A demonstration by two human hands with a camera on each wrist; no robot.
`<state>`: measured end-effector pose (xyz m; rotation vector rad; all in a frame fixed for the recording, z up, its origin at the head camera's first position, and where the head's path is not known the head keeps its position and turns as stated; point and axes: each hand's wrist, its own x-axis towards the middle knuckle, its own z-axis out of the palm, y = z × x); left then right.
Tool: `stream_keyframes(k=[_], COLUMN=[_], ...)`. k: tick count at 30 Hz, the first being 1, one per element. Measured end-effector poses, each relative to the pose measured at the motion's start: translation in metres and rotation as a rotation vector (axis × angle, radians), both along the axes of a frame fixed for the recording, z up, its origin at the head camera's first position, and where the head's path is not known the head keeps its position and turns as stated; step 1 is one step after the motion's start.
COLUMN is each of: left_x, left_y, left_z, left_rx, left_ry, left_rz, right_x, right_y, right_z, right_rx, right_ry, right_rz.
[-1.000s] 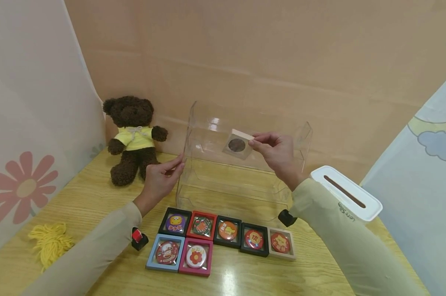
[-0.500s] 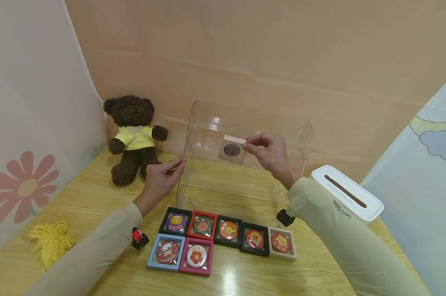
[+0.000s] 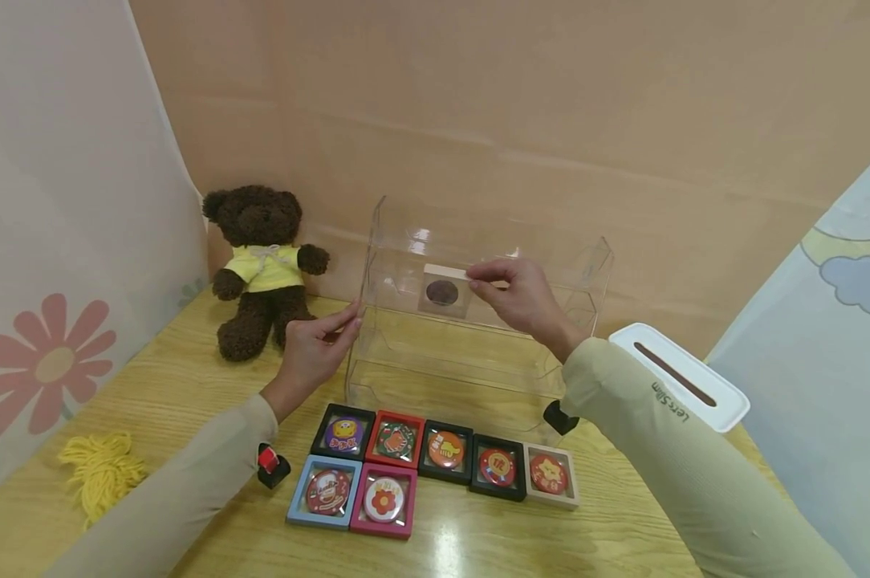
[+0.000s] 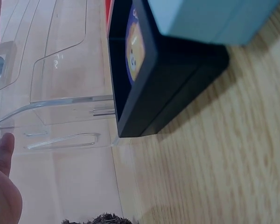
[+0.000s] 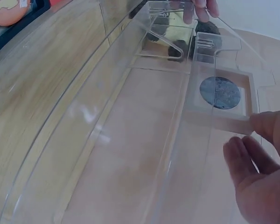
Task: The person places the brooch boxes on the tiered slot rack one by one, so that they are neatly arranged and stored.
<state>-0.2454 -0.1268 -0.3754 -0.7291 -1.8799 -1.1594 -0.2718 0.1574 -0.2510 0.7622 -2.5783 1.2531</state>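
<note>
My right hand [image 3: 518, 297] pinches a corner of a light wood-coloured display frame [image 3: 426, 303] with a dark round disc in its clear window. It holds the frame upright at an upper tier of a clear tiered display rack [image 3: 471, 361]. In the right wrist view the frame [image 5: 249, 88] stands partly behind a clear panel, with thumb and fingers at its edge. At the rack's left side, my left hand [image 3: 311, 357] grips the edge of the side panel between thumb and fingers. Only part of that hand [image 4: 4, 191] shows in the left wrist view.
Several framed badges lie in two rows before the rack, among them a blue frame [image 3: 295, 491] and a pink frame [image 3: 359, 526]. A brown teddy bear [image 3: 262, 273] sits at the left, yellow yarn [image 3: 103, 474] lies nearer, and a white slotted box [image 3: 727, 397] stands at the right.
My right hand has moved left with the wood-coloured frame and turned it from tilted to nearly upright against the rack's tier. The left hand has stayed on the side panel.
</note>
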Motion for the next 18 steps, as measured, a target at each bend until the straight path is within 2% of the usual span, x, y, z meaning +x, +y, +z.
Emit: stream_keyframes(k=[8, 18], left_x=[0.001, 0.003], left_y=[-0.001, 0.000], left_z=[-0.001, 0.001], left_rx=[0.003, 0.011], left_ry=[-0.008, -0.010], left_rz=[0.004, -0.002], right_x=[0.000, 0.000], right_y=[-0.013, -0.022], right_z=[0.001, 0.002], right_rx=[0.037, 0.017], right_ry=[0.063, 0.055], right_rz=[-0.011, -0.057])
